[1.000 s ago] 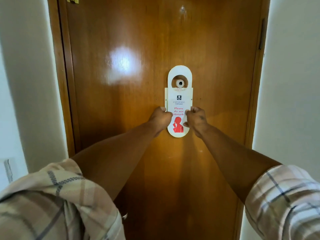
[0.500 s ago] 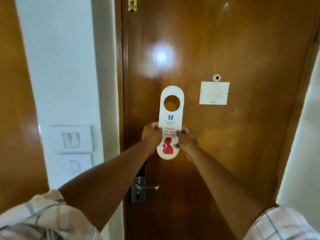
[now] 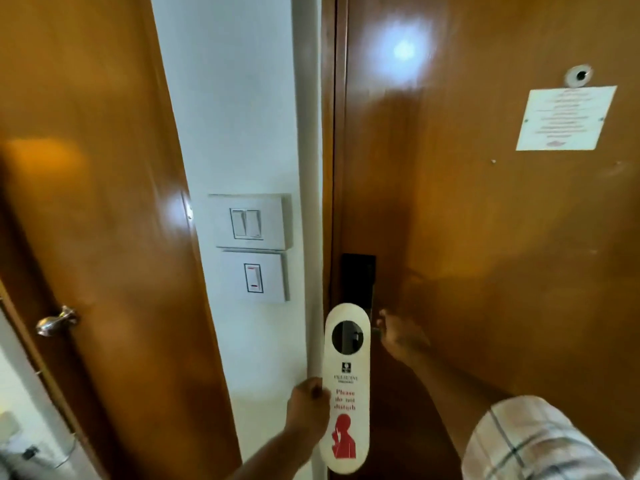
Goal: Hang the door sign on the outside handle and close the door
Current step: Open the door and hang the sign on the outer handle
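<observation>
The white door sign (image 3: 346,386), with a round hole at its top and red "Please do not disturb" print, stands upright in front of the door's left edge. My left hand (image 3: 308,408) grips its left side. My right hand (image 3: 398,336) has reached past the sign to the inside handle below the black lock plate (image 3: 358,278) of the brown wooden door (image 3: 485,237), which stands shut. The handle is mostly hidden behind the sign and my hand, so whether my fingers close on it is unclear.
A white wall strip left of the door carries two switch plates (image 3: 250,221) (image 3: 254,278). Further left is another wooden door with a metal knob (image 3: 55,322). A paper notice (image 3: 566,117) and a peephole (image 3: 579,76) are on the main door.
My view dropped and swung left. My right hand let go of the sign and reached to the door handle. The sign came down lower, held by my left hand alone.
</observation>
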